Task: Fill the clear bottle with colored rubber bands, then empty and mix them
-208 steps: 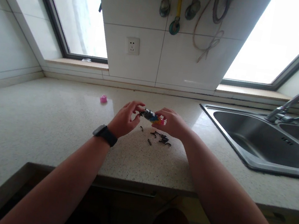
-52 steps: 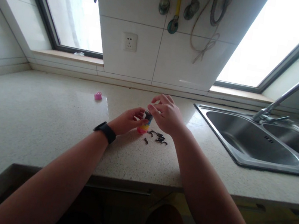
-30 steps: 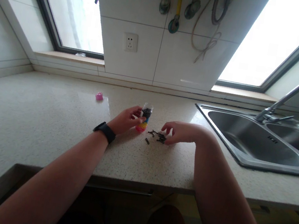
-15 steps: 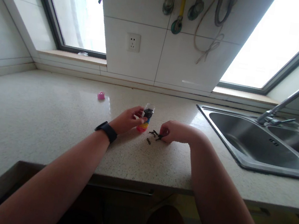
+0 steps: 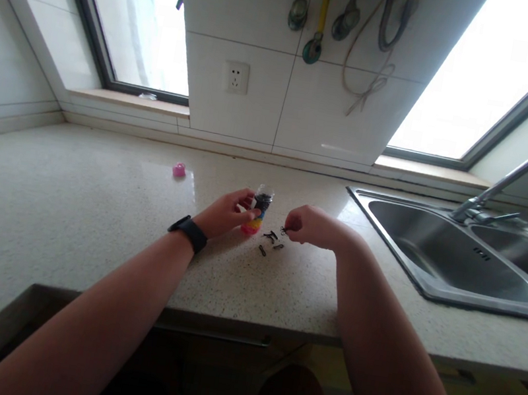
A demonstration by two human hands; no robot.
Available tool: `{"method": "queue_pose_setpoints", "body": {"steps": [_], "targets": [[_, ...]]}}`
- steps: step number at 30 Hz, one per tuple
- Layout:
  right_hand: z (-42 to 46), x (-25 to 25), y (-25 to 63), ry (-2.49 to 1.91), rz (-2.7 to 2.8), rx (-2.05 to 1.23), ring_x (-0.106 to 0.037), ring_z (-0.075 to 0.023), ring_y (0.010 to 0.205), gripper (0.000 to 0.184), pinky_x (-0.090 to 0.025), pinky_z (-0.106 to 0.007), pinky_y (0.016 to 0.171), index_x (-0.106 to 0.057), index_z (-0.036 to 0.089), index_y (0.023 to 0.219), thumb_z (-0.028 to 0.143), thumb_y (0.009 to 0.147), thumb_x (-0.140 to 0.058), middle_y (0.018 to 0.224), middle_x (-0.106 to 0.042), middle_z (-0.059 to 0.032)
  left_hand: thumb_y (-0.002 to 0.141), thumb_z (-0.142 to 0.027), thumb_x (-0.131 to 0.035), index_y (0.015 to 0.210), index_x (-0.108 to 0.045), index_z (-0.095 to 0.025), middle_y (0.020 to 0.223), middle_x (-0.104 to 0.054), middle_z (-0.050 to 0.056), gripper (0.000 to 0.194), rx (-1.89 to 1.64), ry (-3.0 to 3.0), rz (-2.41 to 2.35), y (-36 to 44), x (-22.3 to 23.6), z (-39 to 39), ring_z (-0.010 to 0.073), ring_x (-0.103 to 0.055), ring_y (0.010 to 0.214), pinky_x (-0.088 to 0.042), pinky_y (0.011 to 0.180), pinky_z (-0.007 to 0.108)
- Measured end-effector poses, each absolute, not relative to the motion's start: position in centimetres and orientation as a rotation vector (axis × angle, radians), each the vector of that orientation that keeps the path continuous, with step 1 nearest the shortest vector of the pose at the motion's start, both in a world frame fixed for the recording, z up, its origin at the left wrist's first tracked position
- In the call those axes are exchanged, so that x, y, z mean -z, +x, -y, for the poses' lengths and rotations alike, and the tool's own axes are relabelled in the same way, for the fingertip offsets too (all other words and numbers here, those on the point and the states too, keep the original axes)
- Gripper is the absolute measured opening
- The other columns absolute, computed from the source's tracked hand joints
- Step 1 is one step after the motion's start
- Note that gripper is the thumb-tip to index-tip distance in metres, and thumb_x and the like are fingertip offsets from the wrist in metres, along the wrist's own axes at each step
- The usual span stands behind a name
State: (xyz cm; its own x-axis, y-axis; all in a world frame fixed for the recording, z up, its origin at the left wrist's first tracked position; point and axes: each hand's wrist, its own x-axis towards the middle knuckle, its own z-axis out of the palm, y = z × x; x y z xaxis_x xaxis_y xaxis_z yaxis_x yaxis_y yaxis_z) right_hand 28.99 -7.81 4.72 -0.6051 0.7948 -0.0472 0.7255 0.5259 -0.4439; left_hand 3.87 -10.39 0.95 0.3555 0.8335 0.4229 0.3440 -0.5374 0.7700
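My left hand (image 5: 225, 213), a dark watch on its wrist, is wrapped round a small clear jar (image 5: 263, 201). The open-topped jar stands slightly tilted, with layers of black, blue, yellow and pink inside; they look like small elastic hair bands. To its right, my right hand (image 5: 308, 224) pinches at least one thin black hair band (image 5: 283, 231) just above the counter. Several loose black hair bands (image 5: 270, 235) lie between and below the hands. A pink lid (image 5: 179, 170) rests apart, behind and to the left of the jar.
The speckled counter (image 5: 106, 212) runs under both arms to a tiled wall. At the right is a steel double sink (image 5: 441, 245) with a faucet (image 5: 519, 171). A socket (image 5: 237, 78) and pipes (image 5: 319, 32) are on the wall.
My right hand has lifted slightly from the counter with a black band between its fingers. A loose band now shows where the fingers were. My left hand keeps hold of the jar.
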Motion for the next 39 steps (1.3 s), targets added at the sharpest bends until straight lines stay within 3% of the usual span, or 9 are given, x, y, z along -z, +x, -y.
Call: {"method": "queue_pose_setpoints", "body": {"steps": [4, 10, 16, 21, 28, 39], "targets": [[7.9, -5.3, 28.5, -1.127, 2.210, -0.529, -0.056, -0.0103, 0.055, 0.014, -0.044, -0.025, 0.053, -0.068, 0.016, 0.083, 0.027, 0.075, -0.065, 0.064, -0.064, -0.0007, 0.086, -0.030, -0.061, 0.111, -0.061, -0.018, 0.097, -0.066, 0.007, 0.028, -1.124, 2.064, -1.051, 4.0, -1.0, 10.5, 0.0171, -0.061, 0.087, -0.047, 0.073, 0.031], [9.1, -6.1, 26.1, -0.919, 1.704, -0.610, -0.050, -0.0086, 0.048, 0.023, -0.041, -0.025, 0.045, -0.066, 0.015, 0.087, 0.035, 0.077, -0.068, 0.062, -0.059, 0.0007, 0.086, -0.032, -0.063, 0.113, -0.060, -0.018, 0.098, -0.066, 0.006, 0.030, -1.109, 2.109, -1.006, 4.3, -1.2, 10.7, 0.0150, -0.060, 0.082, -0.045, 0.070, 0.029], [9.5, -5.7, 24.7, -0.853, 1.736, -0.635, -0.044, -0.0064, 0.050, 0.020, -0.036, -0.024, 0.045, -0.069, 0.017, 0.088, 0.033, 0.077, -0.070, 0.065, -0.060, 0.0012, 0.086, -0.030, -0.062, 0.114, -0.060, -0.019, 0.096, -0.067, 0.005, 0.030, -1.109, 2.147, -1.016, 4.4, -1.2, 10.8, 0.0142, -0.060, 0.081, -0.045, 0.069, 0.028], [9.3, -5.4, 24.4, -0.773, 1.811, -0.512, -0.052, -0.0077, 0.061, 0.015, -0.044, -0.025, 0.055, -0.070, 0.017, 0.086, 0.030, 0.079, -0.069, 0.089, -0.065, -0.0032, 0.086, -0.031, -0.062, 0.115, -0.059, -0.019, 0.095, -0.066, 0.005, 0.032, -1.105, 2.147, -1.024, 4.4, -1.2, 10.7, 0.0144, -0.060, 0.081, -0.045, 0.069, 0.028], [9.6, -5.8, 24.4, -0.814, 1.903, -0.510, -0.056, -0.0113, 0.074, 0.021, -0.049, -0.028, 0.067, -0.072, 0.019, 0.093, 0.035, 0.084, -0.063, 0.099, -0.064, -0.0063, 0.086, -0.032, -0.062, 0.116, -0.059, -0.020, 0.096, -0.067, 0.005, 0.032, -1.109, 2.139, -1.013, 4.4, -1.4, 10.9, 0.0149, -0.061, 0.082, -0.045, 0.069, 0.028], [9.4, -5.5, 24.7, -0.791, 1.888, -0.609, -0.054, -0.0123, 0.077, 0.037, -0.045, -0.026, 0.060, -0.072, 0.020, 0.107, 0.047, 0.093, -0.049, 0.101, -0.061, -0.0072, 0.086, -0.033, -0.063, 0.115, -0.060, -0.020, 0.099, -0.067, 0.006, 0.032, -1.109, 2.109, -1.006, 4.3, -1.2, 10.8, 0.0156, -0.060, 0.085, -0.044, 0.070, 0.029]]}}
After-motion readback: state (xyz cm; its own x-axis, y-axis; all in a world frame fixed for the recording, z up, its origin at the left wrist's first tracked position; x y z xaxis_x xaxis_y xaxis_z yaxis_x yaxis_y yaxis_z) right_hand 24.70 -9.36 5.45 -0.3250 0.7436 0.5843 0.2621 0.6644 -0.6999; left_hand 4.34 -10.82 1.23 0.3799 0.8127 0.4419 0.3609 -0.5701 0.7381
